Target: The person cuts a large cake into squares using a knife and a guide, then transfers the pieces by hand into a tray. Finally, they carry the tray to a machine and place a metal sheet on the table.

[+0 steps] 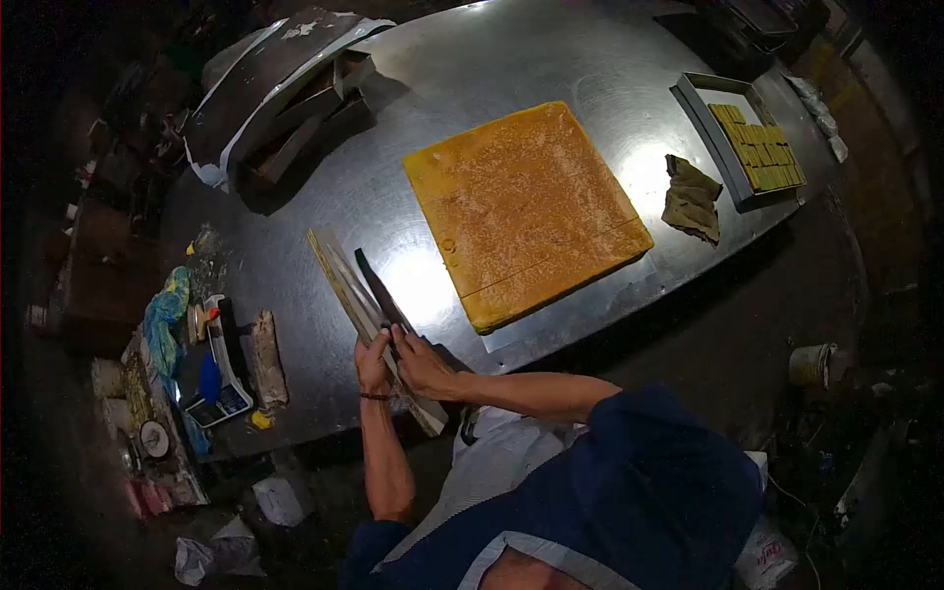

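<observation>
Both hands grip a long knife over a metal straightedge at the near edge of the steel table.

The left hand [372,366] and right hand [421,362] sit close together, both closed on the handle end of the knife [382,295], whose blade lies along the straightedge [346,285] stretching away from them. Beyond the hands to the right lies the big golden slab [526,208], with one strip scored along its near edge (the rest looks uncut, so most of the cutting seems left). Far right of the hands a shallow tray [700,118] holds rows of small yellow cut pieces [759,147], roughly half full; a crumpled cloth [690,199] lies just beside it. To the hands' left sits a small scale [218,379].
</observation>
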